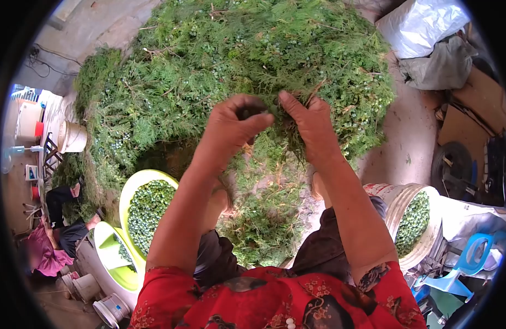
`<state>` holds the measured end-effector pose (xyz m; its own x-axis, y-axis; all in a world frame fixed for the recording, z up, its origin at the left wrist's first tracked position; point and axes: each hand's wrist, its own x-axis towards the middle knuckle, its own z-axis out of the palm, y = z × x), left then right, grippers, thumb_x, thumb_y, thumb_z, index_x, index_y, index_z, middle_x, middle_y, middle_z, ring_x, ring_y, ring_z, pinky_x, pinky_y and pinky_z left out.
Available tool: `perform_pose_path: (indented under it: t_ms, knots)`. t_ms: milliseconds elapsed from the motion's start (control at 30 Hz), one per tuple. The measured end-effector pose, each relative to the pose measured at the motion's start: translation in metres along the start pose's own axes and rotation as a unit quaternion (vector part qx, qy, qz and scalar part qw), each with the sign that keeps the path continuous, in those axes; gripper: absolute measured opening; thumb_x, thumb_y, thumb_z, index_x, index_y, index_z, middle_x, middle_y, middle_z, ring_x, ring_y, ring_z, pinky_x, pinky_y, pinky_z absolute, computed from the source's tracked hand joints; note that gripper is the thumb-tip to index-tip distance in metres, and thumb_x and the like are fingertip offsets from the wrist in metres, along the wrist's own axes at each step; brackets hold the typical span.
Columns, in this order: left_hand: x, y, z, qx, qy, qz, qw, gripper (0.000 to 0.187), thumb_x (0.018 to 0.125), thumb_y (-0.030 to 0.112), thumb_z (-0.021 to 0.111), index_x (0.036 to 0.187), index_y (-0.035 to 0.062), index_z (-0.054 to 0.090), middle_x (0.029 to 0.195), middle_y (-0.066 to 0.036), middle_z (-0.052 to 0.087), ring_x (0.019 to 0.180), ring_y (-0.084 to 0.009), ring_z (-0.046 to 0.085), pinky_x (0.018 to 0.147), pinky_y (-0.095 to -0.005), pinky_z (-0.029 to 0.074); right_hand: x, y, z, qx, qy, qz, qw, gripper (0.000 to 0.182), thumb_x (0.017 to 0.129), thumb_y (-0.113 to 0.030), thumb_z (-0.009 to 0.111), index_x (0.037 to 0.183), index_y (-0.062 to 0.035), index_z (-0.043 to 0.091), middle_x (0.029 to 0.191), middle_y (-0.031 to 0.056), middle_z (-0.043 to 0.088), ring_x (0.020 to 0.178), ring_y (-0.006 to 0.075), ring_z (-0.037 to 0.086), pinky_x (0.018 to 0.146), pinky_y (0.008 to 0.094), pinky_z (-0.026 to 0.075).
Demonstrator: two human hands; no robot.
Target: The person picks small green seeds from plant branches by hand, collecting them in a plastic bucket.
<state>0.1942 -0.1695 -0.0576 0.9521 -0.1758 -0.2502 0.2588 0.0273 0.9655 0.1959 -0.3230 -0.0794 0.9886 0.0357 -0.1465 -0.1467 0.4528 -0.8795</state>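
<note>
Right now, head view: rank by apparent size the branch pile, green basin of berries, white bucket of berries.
1. branch pile, by far.
2. green basin.
3. white bucket; edge distortion makes its gap with the basin unsure.

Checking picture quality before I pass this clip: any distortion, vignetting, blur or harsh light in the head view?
Head view: strong fisheye bend with a black vignette round the rim; light is soft and even, without hard shadows or glare; the left hand, right hand and the heap of green sprigs are sharp; edge things such as the blue chair are curved and squeezed.
</note>
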Motion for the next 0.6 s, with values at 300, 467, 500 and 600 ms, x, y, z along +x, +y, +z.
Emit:
perform_pose_path:
  t_ms: [300, 467, 500, 600]
  knots:
    - [0.004, -0.010, 0.006, 0.101, 0.012, 0.082, 0.991, 0.016, 0.078, 0.015, 0.068, 0.078, 0.0057, 0.055, 0.059, 0.005, 0.045, 0.052, -0.0034, 0.039, 0.045, -0.0204, 0.031, -0.001, -0.002, 0.001, 0.014, -0.004, 0.032, 0.999, 0.019, 0.082, -0.021, 0.064, 0.091, -0.0041, 0.059, 0.079, 0.0006, 0.060, 0.066, 0.0073, 0.054, 0.058, 0.0231, 0.045]
    - [0.000, 0.008, -0.005, -0.247, -0.039, -0.082, 0.965, 0.017, 0.078, 0.020, 0.063, 0.082, 0.0088, 0.051, 0.069, -0.001, 0.052, 0.055, -0.0082, 0.048, 0.043, -0.0188, 0.034, 0.002, -0.004, -0.004, 0.071, 0.012, 0.076, 0.995, 0.024, 0.083, -0.026, 0.063, 0.091, -0.0046, 0.056, 0.079, 0.0019, 0.060, 0.066, 0.0098, 0.056, 0.057, 0.0255, 0.047]
    - [0.000, 0.008, -0.011, -0.290, -0.035, -0.086, 0.953, 0.016, 0.077, 0.018, 0.061, 0.083, 0.0095, 0.049, 0.075, -0.002, 0.054, 0.059, -0.0088, 0.049, 0.043, -0.0181, 0.033, 0.002, -0.004, -0.004, 0.088, 0.025, 0.083, 0.992, 0.024, 0.083, -0.027, 0.063, 0.090, -0.0049, 0.056, 0.080, 0.0022, 0.060, 0.066, 0.0105, 0.056, 0.058, 0.0260, 0.048]
    - [0.003, 0.003, -0.020, -0.304, -0.031, -0.075, 0.949, 0.021, 0.078, 0.016, 0.059, 0.096, 0.0118, 0.049, 0.077, 0.000, 0.051, 0.060, -0.0093, 0.047, 0.040, -0.0168, 0.031, 0.002, -0.004, -0.001, 0.094, 0.031, 0.091, 0.991, 0.025, 0.083, -0.027, 0.063, 0.090, -0.0052, 0.055, 0.080, 0.0024, 0.060, 0.067, 0.0114, 0.056, 0.059, 0.0267, 0.048]
